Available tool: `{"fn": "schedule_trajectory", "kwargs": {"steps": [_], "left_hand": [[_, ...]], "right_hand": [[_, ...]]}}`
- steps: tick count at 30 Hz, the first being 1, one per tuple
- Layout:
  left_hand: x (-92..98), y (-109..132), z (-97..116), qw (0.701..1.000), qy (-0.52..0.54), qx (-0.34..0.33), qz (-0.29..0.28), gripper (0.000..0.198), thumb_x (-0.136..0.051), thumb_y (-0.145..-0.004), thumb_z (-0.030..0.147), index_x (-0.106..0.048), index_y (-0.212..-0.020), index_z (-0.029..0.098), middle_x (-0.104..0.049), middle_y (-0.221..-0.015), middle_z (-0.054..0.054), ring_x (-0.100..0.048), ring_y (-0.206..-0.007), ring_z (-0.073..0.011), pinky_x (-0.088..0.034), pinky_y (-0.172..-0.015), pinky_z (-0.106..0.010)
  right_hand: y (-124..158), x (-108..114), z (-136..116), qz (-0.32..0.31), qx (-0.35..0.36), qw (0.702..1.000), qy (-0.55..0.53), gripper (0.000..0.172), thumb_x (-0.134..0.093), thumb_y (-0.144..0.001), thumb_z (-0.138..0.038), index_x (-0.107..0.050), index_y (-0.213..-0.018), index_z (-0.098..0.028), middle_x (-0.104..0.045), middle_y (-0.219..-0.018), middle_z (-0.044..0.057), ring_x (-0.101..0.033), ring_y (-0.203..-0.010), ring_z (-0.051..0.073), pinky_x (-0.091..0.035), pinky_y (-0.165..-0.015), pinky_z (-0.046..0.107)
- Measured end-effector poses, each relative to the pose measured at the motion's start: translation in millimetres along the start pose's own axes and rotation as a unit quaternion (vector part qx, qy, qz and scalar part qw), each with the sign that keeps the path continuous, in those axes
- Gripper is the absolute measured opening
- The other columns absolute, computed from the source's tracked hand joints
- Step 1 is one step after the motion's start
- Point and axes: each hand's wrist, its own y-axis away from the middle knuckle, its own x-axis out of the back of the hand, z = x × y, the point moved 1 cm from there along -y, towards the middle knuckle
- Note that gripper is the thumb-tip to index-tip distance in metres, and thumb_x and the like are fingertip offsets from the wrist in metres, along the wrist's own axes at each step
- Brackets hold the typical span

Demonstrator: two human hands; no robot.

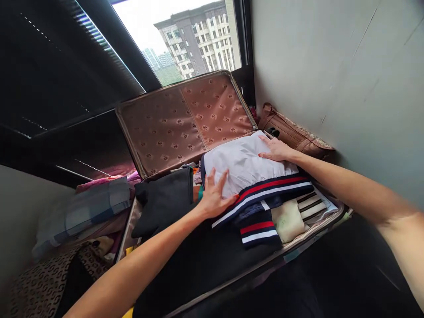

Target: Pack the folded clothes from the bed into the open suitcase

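Note:
A folded white jacket (245,161) with navy, red and white striped ribbing lies on the clothes inside an open suitcase (195,304). My left hand (215,196) rests on its left front corner, fingers spread. Across the jacket's far right part lies my right hand (276,148), flat with the fingers apart. A striped cuff (260,229) hangs out at the front. Beside it sit a cream cloth (288,221) and a striped cloth (313,205). Folded black clothing (168,190) fills the suitcase's left side.
The suitcase's brown patterned lid (185,123) stands raised against the window side. A brown bag (294,132) leans by the right wall (347,66). On the left are a folded checked cloth (96,205) and a patterned item (39,282).

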Motion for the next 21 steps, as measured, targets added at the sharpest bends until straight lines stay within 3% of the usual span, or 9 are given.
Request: {"fn": "schedule_trajectory", "kwargs": {"steps": [3,7,10,12,13,15,18,21], "left_hand": [[-15.2,6.8,14.7,0.994,-0.029,0.037,-0.102,0.086,-0.054,-0.094,0.067,-0.018,-0.166,0.041,0.009,-0.176,-0.006,0.005,-0.159,-0.0479,-0.019,-0.117,-0.077],[7.1,-0.7,29.5,0.98,-0.059,0.06,-0.183,0.083,-0.042,-0.095,0.073,-0.014,-0.167,0.042,0.005,-0.176,-0.007,0.002,-0.158,-0.0505,-0.015,-0.113,-0.082],[32.5,15.5,47.0,0.987,-0.073,0.049,-0.137,0.086,-0.043,-0.091,0.079,-0.023,-0.166,0.04,-0.001,-0.176,-0.008,0.008,-0.157,-0.0514,-0.008,-0.115,-0.082],[34.2,32.2,62.4,0.994,-0.053,0.018,-0.094,0.089,-0.043,-0.089,0.082,-0.019,-0.165,0.044,0.003,-0.176,-0.003,0.016,-0.156,-0.0491,-0.003,-0.116,-0.082],[28.2,38.2,69.2,0.992,-0.03,-0.002,-0.123,0.087,-0.044,-0.088,0.084,-0.019,-0.164,0.048,0.004,-0.176,-0.001,0.015,-0.157,-0.0492,-0.002,-0.114,-0.083],[8.6,41.5,76.6,0.984,0.019,-0.021,-0.175,0.082,-0.04,-0.091,0.081,-0.017,-0.163,0.051,0.009,-0.176,0.0,0.014,-0.157,-0.0488,-0.002,-0.112,-0.085],[-17.0,34.2,75.1,0.987,0.049,-0.019,-0.154,0.078,-0.039,-0.094,0.076,-0.016,-0.164,0.049,0.011,-0.175,0.001,0.016,-0.157,-0.0471,0.001,-0.114,-0.084],[-16.5,39.5,81.2,0.989,0.045,-0.007,-0.14,0.074,-0.042,-0.097,0.07,-0.021,-0.164,0.046,-0.001,-0.176,-0.003,0.007,-0.157,-0.0488,-0.002,-0.116,-0.083]], "right_hand": [[19.5,-19.5,1.5,0.031,-0.01,0.995,0.092,0.068,-0.05,-0.098,-0.059,-0.039,-0.161,-0.035,-0.032,-0.165,0.016,-0.042,-0.141,0.042,-0.035,-0.112,0.06],[28.8,-10.7,-7.2,0.01,0.017,0.99,0.139,0.055,-0.045,-0.102,-0.05,-0.05,-0.155,-0.034,-0.032,-0.166,0.015,-0.038,-0.143,0.04,-0.034,-0.112,0.059],[39.7,8.9,-27.2,0.033,0.044,0.99,0.132,0.06,-0.046,-0.101,-0.055,-0.051,-0.155,-0.029,-0.03,-0.167,0.019,-0.034,-0.145,0.046,-0.034,-0.108,0.067],[51.4,8.2,-39.5,0.1,0.098,0.985,0.104,0.068,-0.041,-0.1,-0.065,-0.049,-0.157,-0.027,-0.028,-0.167,0.022,-0.027,-0.146,0.052,-0.032,-0.103,0.076],[56.1,0.9,-42.2,0.134,0.13,0.979,0.081,0.074,-0.038,-0.098,-0.072,-0.05,-0.156,-0.027,-0.03,-0.166,0.022,-0.025,-0.147,0.054,-0.03,-0.101,0.08],[58.4,-26.5,-39.2,0.135,0.17,0.976,0.026,0.088,-0.035,-0.084,-0.092,-0.058,-0.149,-0.037,-0.041,-0.161,0.021,-0.031,-0.144,0.056,-0.025,-0.093,0.087],[44.6,-74.1,-24.7,0.097,0.145,0.985,-0.019,0.097,-0.033,-0.067,-0.104,-0.07,-0.134,-0.043,-0.053,-0.152,0.023,-0.045,-0.136,0.058,-0.02,-0.088,0.087],[27.2,-89.4,-13.2,0.066,0.108,0.992,-0.018,0.124,-0.03,-0.037,-0.115,-0.078,-0.123,-0.038,-0.057,-0.144,0.031,-0.05,-0.129,0.063,-0.019,-0.083,0.086]]}}
